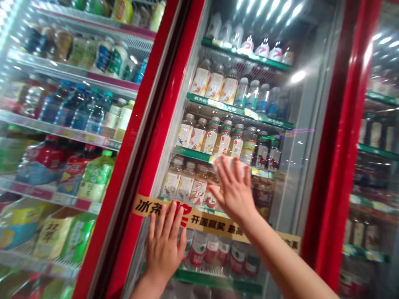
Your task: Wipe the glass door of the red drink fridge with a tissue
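Observation:
My right hand lies with fingers spread against the glass door of a red-framed drinks fridge. Beneath its fingertips is a thin white cloth or tissue, pressed flat to the glass and mostly covered by the hand. Lower and to the left, my left hand rests open on the same door, holding nothing. Its fingertips overlap a tan sticker strip with black and red characters that runs across the door.
Behind the glass, several bottles stand in rows on green-edged shelves. A red door frame borders the left side. Further left, another fridge holds bottles and multipacks; a third fridge is at the right.

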A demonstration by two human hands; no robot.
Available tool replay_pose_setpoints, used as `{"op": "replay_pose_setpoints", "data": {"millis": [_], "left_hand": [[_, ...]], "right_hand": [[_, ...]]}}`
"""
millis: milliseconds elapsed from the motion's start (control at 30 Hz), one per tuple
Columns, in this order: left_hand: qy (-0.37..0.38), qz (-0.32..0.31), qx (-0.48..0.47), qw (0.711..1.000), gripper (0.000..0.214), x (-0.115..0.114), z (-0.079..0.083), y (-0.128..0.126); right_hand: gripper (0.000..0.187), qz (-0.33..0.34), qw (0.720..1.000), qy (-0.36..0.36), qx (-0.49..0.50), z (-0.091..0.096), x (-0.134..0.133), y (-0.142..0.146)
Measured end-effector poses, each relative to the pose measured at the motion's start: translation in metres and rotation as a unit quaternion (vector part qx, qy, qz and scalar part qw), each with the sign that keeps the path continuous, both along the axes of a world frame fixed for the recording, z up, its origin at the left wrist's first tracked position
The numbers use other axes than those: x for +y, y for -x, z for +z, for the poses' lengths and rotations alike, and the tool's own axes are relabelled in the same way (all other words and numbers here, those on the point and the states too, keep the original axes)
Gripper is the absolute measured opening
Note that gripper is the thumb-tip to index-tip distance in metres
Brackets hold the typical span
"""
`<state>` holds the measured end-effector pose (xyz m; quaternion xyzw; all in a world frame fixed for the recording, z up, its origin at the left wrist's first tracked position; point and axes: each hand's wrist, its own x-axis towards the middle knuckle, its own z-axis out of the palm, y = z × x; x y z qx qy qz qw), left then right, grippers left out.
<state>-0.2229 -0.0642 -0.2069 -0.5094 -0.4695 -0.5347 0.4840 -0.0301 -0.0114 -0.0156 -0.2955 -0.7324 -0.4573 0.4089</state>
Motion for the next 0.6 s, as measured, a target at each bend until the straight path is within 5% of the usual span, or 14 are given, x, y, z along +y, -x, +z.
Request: {"op": "replay_pose_setpoints", "data": {"millis": [100,200,367,500,600], "left_hand": [[0.002,0.015,0.002,1.000,0.075,0.000,0.000,0.000],[0.007,0.016,0.016,1.000,0.076,0.003,-0.007,0.006],[-0.011,0.012,0.023,1.000,0.075,0.010,-0.027,0.019],[-0.037,0.005,0.022,0.999,0.066,0.012,-0.036,0.021],[-0.040,-0.005,0.020,0.999,0.060,-0.001,-0.031,0.018]], "right_hand": [[0.079,-0.025,0.979,0.030,0.199,0.043,0.010,0.008],[0.080,0.043,0.985,0.011,0.166,0.056,-0.002,0.071],[0.091,0.167,0.983,0.020,-0.066,-0.005,-0.033,0.157],[0.091,0.203,0.964,0.066,-0.158,-0.059,-0.038,0.137],[0.086,0.209,0.951,0.078,-0.213,-0.065,-0.030,0.103]]}}
